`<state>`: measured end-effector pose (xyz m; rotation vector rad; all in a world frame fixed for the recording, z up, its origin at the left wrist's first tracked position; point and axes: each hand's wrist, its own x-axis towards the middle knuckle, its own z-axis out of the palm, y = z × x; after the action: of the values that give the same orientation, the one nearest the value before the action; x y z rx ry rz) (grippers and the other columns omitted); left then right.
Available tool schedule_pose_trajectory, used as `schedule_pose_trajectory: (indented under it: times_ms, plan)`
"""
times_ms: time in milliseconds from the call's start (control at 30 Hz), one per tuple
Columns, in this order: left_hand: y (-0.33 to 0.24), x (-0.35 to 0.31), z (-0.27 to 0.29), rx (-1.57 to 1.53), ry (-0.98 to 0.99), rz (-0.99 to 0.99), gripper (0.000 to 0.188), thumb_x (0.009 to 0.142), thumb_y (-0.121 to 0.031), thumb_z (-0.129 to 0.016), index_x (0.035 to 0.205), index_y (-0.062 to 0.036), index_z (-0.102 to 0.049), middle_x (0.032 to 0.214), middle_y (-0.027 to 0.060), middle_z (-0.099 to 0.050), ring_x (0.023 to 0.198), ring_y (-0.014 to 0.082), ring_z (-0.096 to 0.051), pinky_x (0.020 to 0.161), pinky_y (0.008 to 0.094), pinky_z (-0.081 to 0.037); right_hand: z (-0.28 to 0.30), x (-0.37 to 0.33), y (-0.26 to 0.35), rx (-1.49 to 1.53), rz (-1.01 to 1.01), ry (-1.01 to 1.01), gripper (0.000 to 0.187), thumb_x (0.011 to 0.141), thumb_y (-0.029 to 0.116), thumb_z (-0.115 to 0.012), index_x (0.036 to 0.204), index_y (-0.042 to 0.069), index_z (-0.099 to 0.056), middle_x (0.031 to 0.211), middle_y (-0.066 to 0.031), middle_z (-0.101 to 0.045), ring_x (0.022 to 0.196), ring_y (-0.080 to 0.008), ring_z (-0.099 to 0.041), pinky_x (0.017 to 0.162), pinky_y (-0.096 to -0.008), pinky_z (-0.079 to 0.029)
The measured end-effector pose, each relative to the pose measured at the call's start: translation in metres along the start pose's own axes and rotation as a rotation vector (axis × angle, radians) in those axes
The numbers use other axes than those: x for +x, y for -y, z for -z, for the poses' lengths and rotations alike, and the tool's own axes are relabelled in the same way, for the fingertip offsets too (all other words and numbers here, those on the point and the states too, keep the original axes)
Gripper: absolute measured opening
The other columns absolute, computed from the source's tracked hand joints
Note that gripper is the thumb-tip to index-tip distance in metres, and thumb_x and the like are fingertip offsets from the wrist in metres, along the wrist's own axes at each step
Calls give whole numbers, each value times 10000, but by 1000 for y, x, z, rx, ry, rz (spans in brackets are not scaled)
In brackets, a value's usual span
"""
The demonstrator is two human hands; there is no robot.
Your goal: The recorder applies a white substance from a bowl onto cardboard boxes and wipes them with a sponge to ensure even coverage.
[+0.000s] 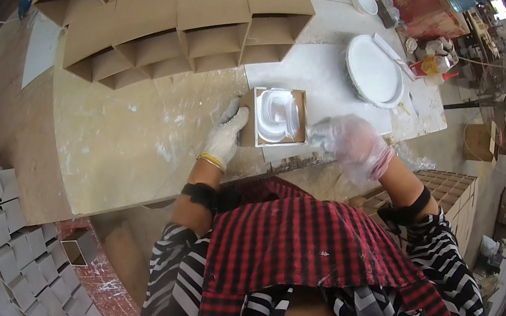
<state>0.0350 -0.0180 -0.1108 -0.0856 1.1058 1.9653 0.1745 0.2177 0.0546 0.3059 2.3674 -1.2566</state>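
My left hand (228,134), in a white knit glove with a yellow band at the wrist, grips the left side of a small cardboard box (248,122). The box has white edges, and its opening faces up. Inside it sits a shiny, clear-and-white moulded plastic piece (277,115). My right hand (356,143), in a loose clear plastic glove, is just right of the box, above the table's near edge. Motion smears its fingers, so I cannot make out their shape or anything in them.
Joined brown open boxes (185,24) stand at the back of the table. To the right are a round tray of white paste (373,72) with a flat stick (391,52) on its rim, and a white bowl (365,1). White boxes (22,266) are stacked at left; a divided carton (452,194) sits low right.
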Motion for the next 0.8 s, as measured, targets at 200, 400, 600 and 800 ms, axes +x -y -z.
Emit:
schedule_pose_trajectory:
  times_ms: [200,400,600,800]
  plan:
    - [-5,-5,-4,15,1,14,737,996,-290,-649,1576,-22,-282,1532,92,-443,1363,166,-448,1131,291,-354,0,86,38,-523,359,-115,324,945,199,-574,1246,152,-685,1118,-116,-721,1058,-272,-679,927,-378,-526]
    - [1,-2,2,-34,33,23,708,1006,-309,-633,1575,-44,-306,1519,80,-459,1364,148,-435,1141,283,-320,12,101,50,-527,498,-195,313,956,252,-558,1201,140,-718,1140,-130,-722,1063,-288,-682,935,-388,-521]
    - [8,2,9,143,-45,7,698,1010,-335,-620,1572,-50,-321,1540,96,-440,1398,167,-402,1152,290,-294,24,69,3,-476,337,-236,377,937,259,-596,1217,20,-677,1147,-165,-715,1058,-279,-683,954,-367,-515]
    - [14,7,14,82,-16,0,732,1004,-385,-617,1566,-25,-317,1569,109,-405,1434,189,-375,1188,302,-253,-10,17,-3,-357,143,-152,422,975,314,-564,1315,73,-629,1203,-142,-702,1060,-288,-683,953,-377,-512]
